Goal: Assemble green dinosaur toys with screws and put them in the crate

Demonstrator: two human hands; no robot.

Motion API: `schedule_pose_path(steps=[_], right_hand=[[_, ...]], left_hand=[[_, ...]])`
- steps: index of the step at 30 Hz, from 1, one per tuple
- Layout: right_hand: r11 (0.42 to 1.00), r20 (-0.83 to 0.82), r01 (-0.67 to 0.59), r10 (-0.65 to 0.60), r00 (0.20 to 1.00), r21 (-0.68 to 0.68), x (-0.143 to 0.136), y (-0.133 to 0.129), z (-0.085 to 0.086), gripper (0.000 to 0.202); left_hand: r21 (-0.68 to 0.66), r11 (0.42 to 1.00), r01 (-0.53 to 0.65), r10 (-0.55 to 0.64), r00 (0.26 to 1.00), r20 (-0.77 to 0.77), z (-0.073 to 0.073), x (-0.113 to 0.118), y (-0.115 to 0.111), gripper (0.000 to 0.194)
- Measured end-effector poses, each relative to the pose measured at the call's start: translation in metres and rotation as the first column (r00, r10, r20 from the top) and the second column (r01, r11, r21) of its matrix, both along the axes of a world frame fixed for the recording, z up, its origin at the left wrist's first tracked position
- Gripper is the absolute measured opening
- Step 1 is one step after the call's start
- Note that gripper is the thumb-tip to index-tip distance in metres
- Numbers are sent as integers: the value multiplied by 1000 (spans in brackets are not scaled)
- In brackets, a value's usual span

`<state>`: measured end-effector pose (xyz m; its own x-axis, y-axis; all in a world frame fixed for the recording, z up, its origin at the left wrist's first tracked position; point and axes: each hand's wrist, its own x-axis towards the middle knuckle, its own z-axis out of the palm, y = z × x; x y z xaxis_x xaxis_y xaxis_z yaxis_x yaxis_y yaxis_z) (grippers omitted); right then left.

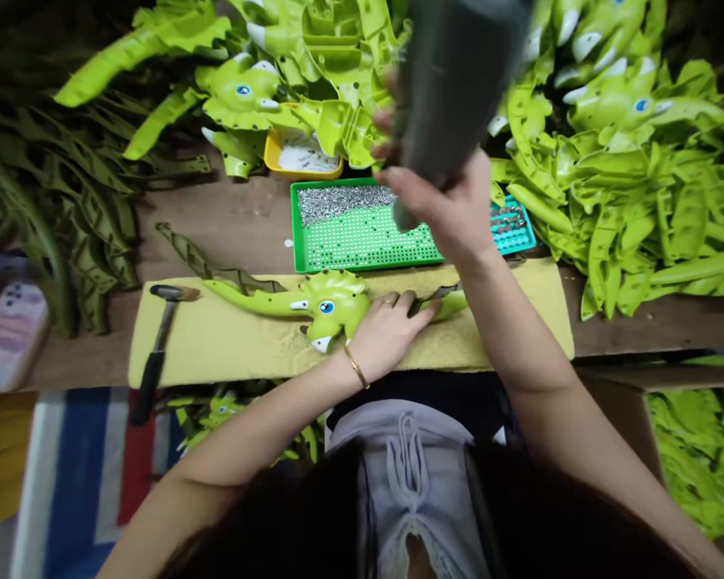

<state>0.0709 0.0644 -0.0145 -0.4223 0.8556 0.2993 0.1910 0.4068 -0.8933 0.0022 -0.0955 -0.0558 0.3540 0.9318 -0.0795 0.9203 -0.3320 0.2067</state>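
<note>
My left hand (392,330) rests on a lime-green toy dinosaur (338,301), fingers curled over its body just behind the head and holding it against the yellow cloth (235,350). The toy has a blue eye, white horns and a long green piece stretching to the left. Dark olive strip parts (199,257) lie along its far side. Raised above the bench, my right hand (452,201) is closed around a dark grey electric screwdriver (458,88), which is blurred and partly out of frame at the top. The screwdriver is apart from the toy.
Behind the cloth sit a green tray (362,237) of small screws, a turquoise tray (512,229) and a yellow tub (305,153). A hammer (157,354) lies at left, near a phone (12,334). Green shells (639,193) and olive parts (48,201) are heaped around.
</note>
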Motion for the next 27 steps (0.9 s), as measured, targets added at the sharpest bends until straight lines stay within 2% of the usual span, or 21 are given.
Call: schedule_pose_path(steps=[3, 6, 10, 13, 15, 18, 20, 24, 27], right_hand=[[999, 36, 5, -3, 999, -45, 10, 1, -13, 48], [990, -5, 115, -116, 993, -77, 16, 0, -32, 47], [971, -30, 237, -238, 971, -39, 17, 0, -54, 49], [968, -31, 248, -249, 968, -23, 16, -1, -62, 54], [969, -93, 244, -246, 965, -29, 14, -3, -64, 60], [967, -180, 255, -255, 950, -19, 9, -5, -59, 68], [957, -192, 291, -283, 940, 12, 7, -7, -49, 67], [921, -349, 366, -303, 887, 130, 23, -20, -15, 38], [918, -479, 377, -276, 833, 126, 51, -41, 2, 22]], left_hand=[[26, 999, -32, 33, 999, -26, -1, -3, 3, 45], [46, 999, -2, 3, 1000, -24, -3, -6, 2, 46], [115, 993, 5, -5, 1000, 0, -7, -8, 2, 40], [150, 989, 11, -13, 1000, 14, -9, -9, 2, 35], [152, 988, 16, -19, 1000, 15, -10, -9, 3, 35], [137, 990, 13, -16, 1000, 23, -10, -9, 3, 36], [115, 993, 4, -8, 999, 39, -9, -9, 2, 36], [88, 996, -7, 3, 999, 40, -10, -8, 2, 37], [80, 997, 1, -2, 1000, 14, -11, -8, 3, 38]])
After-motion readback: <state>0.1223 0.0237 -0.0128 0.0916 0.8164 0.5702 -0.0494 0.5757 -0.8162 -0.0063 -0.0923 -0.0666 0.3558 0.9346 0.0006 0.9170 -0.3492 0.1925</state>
